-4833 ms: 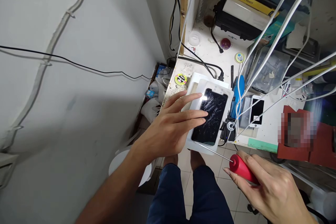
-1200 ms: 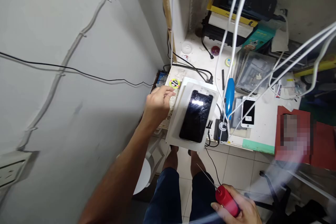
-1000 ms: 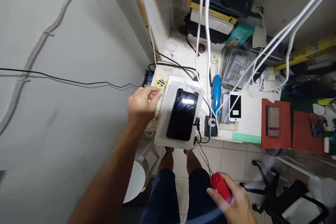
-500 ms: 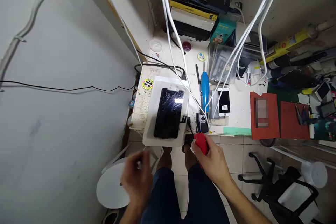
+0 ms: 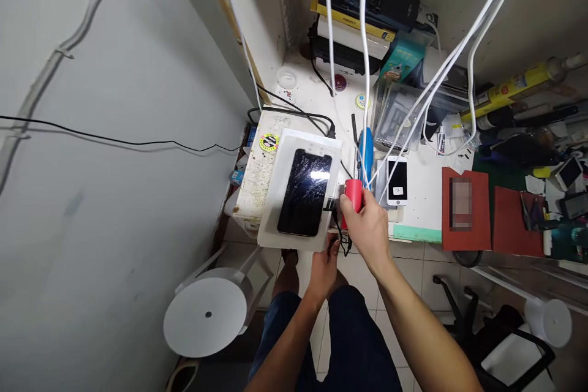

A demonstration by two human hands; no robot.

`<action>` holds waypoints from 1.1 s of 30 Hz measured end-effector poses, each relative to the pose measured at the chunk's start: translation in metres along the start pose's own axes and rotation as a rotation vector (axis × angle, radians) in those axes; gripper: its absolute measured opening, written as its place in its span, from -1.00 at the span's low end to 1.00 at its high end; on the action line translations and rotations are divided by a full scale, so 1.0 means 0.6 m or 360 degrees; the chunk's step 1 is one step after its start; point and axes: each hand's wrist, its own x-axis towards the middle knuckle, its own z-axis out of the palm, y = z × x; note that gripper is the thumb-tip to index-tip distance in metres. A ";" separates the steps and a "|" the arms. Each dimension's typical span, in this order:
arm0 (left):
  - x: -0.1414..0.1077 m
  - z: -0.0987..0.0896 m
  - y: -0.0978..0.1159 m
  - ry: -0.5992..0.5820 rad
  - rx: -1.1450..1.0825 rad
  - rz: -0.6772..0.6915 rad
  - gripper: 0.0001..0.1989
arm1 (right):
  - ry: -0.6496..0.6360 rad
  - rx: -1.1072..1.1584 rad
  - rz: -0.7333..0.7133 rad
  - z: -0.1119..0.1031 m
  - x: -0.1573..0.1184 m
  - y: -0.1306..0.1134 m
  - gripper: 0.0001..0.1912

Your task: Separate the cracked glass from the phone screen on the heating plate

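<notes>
My right hand (image 5: 370, 226) is closed round a red tool handle (image 5: 353, 193), held upright at the front edge of the bench. Below the front right corner of a pale flat device (image 5: 270, 220), my left hand (image 5: 323, 271) has its fingers curled near a black cable (image 5: 342, 239); what they hold, if anything, is hidden. On that device lies a dark phone screen (image 5: 302, 202), smudged and reflecting light. Just behind the red handle sits a blue-handled tool (image 5: 366, 153). A white phone (image 5: 397, 180) with a small label rests farther right.
White cables (image 5: 364, 43) hang over the bench. Stacked boxes (image 5: 351, 27) and clear plastic cases (image 5: 399, 113) stand at the back. Red mats (image 5: 478, 208) lie to the right. A white stool (image 5: 204, 321) is at the lower left, a black chair (image 5: 505, 343) at the lower right.
My left hand has moved right, from beside the stool to the device's front right corner. My right hand has raised the red handle forward over the bench edge. The view has shifted slightly.
</notes>
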 end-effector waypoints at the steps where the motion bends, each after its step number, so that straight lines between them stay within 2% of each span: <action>1: 0.001 0.003 -0.003 -0.0020 -0.0029 0.0007 -0.57 | 0.0011 -0.0028 -0.0011 -0.001 0.004 0.001 -0.64; 9: -0.011 0.034 -0.029 0.0032 -0.0071 0.0063 -0.62 | 0.0036 -0.0155 -0.0059 -0.010 0.018 0.012 -0.61; 14: -0.019 0.040 -0.028 0.0115 0.0058 0.0168 -0.65 | 0.0045 -0.0174 -0.0094 -0.008 0.020 0.014 -0.61; 19: -0.034 0.033 -0.003 0.0279 0.0209 0.0310 -0.64 | 0.0052 -0.0200 -0.0101 -0.010 0.022 0.009 -0.59; 23: -0.034 0.022 0.022 0.0247 0.0257 0.0417 -0.64 | 0.0070 -0.0239 -0.0099 -0.023 0.027 0.006 -0.57; 27: -0.028 0.012 0.047 0.0234 0.0305 0.0424 -0.67 | 0.0071 -0.0269 -0.0135 -0.031 0.035 0.005 -0.58; 29: -0.026 0.017 0.060 0.0266 0.0352 0.0398 -0.69 | 0.0057 -0.0280 -0.0167 -0.030 0.037 0.005 -0.61; 33: -0.015 0.048 0.098 0.0393 0.0448 0.0305 -0.68 | 0.0037 -0.0300 -0.0222 -0.024 0.039 0.006 -0.64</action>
